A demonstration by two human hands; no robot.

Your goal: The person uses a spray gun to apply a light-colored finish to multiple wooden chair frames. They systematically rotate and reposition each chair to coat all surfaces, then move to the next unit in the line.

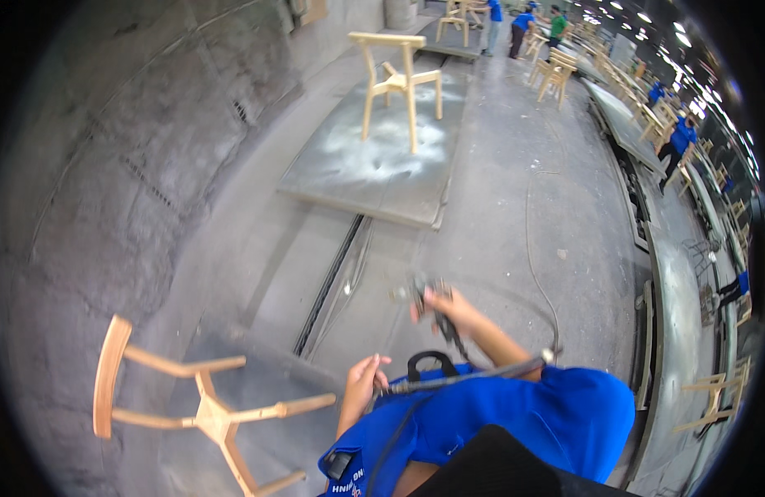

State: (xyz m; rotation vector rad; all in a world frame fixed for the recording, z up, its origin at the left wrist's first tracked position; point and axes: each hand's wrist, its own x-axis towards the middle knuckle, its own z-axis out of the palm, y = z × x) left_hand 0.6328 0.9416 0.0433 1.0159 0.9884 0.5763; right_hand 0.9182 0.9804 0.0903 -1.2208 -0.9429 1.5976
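Observation:
My right hand (451,308) is closed round a spray gun (422,296), its outline blurred, held out in front of my body. A grey hose (473,378) runs across my blue shirt from the right. My left hand (364,379) is at its left end with fingers curled, apparently gripping it, though the contact is partly hidden. To the left of it is a pale wooden chair frame (214,418) without a seat, above a dark flat platform (287,373). Ahead, beyond both hands, a second seatless wooden chair (396,81) stands upright on a grey platform (349,178) dusted with white.
A dark floor track (329,286) runs between the platforms. On the left rises a grey, stained wall (167,124). A thin hose (531,240) trails over the floor at right. Farther right are another line of platforms (676,306), more chairs (555,74) and several people in blue.

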